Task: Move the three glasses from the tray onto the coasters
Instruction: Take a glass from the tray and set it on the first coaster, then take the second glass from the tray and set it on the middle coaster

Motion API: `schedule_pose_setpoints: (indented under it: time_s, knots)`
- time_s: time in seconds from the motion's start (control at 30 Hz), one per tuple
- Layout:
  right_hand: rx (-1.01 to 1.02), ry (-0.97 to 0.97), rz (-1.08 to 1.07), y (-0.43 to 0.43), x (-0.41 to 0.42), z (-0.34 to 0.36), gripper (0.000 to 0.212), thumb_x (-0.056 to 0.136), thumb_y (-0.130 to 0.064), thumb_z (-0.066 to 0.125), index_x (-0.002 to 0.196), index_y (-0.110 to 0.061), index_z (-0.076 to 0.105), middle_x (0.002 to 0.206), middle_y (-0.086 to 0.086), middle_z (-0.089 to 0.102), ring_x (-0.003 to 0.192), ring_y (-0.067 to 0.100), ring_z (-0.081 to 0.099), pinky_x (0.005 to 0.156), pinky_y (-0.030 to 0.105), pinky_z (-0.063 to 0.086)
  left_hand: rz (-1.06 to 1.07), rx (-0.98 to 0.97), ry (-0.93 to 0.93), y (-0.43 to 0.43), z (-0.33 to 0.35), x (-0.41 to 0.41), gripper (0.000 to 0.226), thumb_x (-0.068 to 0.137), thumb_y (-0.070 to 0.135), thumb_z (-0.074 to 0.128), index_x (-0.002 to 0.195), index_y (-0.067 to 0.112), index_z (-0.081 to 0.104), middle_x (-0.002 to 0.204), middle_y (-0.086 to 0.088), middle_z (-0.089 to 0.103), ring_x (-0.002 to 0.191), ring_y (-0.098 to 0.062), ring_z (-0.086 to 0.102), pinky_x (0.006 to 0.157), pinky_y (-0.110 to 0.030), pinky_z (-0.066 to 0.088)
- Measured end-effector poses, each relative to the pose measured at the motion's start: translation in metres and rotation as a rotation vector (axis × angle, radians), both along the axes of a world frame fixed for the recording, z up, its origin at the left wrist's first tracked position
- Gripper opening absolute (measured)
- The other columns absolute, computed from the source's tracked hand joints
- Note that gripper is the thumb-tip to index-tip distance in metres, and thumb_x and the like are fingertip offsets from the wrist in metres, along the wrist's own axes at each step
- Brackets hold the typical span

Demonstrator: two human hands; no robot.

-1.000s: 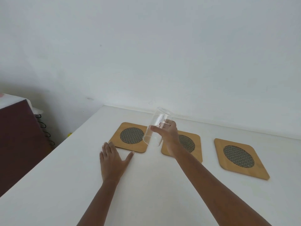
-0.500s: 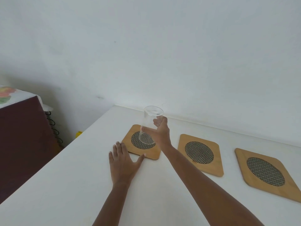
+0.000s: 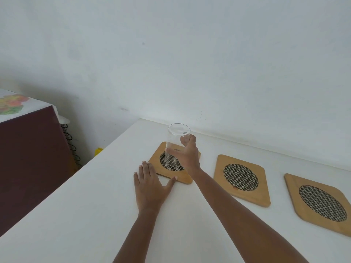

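I saw a clear, colourless glass over the left coaster. All three coasters were honey-toned wood with dark woven-mesh ovals: middle coaster, right coaster. The tabletop was plain white, the wall pale grey-white, the side furniture dark maroon.

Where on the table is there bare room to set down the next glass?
The middle coaster and right coaster are both bare. The table is open in front of the left hand. Crowded: the left coaster, under the glass in the right hand.
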State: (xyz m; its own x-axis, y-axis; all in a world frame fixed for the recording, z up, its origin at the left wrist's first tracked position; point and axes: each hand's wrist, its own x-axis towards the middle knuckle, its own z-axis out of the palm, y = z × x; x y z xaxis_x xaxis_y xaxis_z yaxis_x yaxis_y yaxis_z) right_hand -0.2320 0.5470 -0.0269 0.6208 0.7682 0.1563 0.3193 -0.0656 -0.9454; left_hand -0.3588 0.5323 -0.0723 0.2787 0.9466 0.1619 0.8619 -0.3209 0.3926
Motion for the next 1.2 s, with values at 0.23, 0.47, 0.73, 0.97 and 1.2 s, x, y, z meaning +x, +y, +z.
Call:
schedule_pose_setpoints:
  time_s: [0.23, 0.47, 0.73, 0.97, 1.2]
  knots:
    - [0.041, 0.004, 0.005, 0.003, -0.004, -0.001, 0.075, 0.065, -0.010, 0.082, 0.125, -0.004, 0.036, 0.136, 0.011, 0.047, 0.128, 0.019, 0.045, 0.096, 0.021, 0.035, 0.001, 0.002, -0.010, 0.000, -0.001, 0.000, 0.096, 0.081, 0.071, 0.037, 0.147, 0.005, 0.012, 0.159, -0.011, 0.011, 0.148, -0.020, 0.008, 0.120, -0.038, 0.007]
    - [0.023, -0.001, 0.013, 0.002, -0.007, -0.003, 0.076, 0.069, -0.013, 0.080, 0.128, -0.008, 0.033, 0.140, 0.011, 0.043, 0.131, 0.017, 0.041, 0.093, 0.019, 0.031, 0.003, 0.009, -0.004, 0.001, -0.003, 0.000, 0.096, 0.081, 0.072, 0.036, 0.146, 0.005, 0.013, 0.159, -0.012, 0.011, 0.148, -0.021, 0.009, 0.120, -0.038, 0.008]
    - [-0.098, -0.101, 0.028, -0.034, -0.013, -0.009, 0.091, 0.077, -0.027, 0.073, 0.145, -0.007, 0.014, 0.149, 0.012, 0.024, 0.138, 0.022, 0.028, 0.105, 0.025, 0.029, -0.064, 0.030, 0.010, 0.000, -0.002, 0.000, 0.086, 0.086, 0.064, 0.036, 0.147, 0.009, 0.011, 0.161, -0.008, 0.003, 0.148, -0.021, 0.009, 0.119, -0.040, 0.011]
    - [-0.223, -0.631, 0.053, -0.110, -0.014, -0.045, 0.061, 0.097, -0.031, 0.041, 0.146, -0.006, 0.016, 0.157, 0.010, 0.018, 0.148, 0.021, 0.006, 0.120, 0.030, 0.009, -0.100, 0.015, 0.058, -0.019, -0.003, -0.002, 0.083, 0.090, 0.060, 0.033, 0.148, 0.009, 0.005, 0.161, -0.007, 0.001, 0.148, -0.020, 0.005, 0.121, -0.037, 0.008]
    - [-0.435, -0.755, 0.132, -0.175, -0.007, -0.054, 0.058, 0.098, -0.039, 0.030, 0.147, -0.013, 0.016, 0.159, 0.003, 0.011, 0.148, 0.016, 0.003, 0.120, 0.029, 0.005, -0.140, -0.020, 0.160, -0.069, -0.003, 0.001, 0.075, 0.093, 0.058, 0.024, 0.149, 0.011, 0.006, 0.161, -0.008, -0.001, 0.148, -0.024, 0.004, 0.121, -0.040, 0.005]
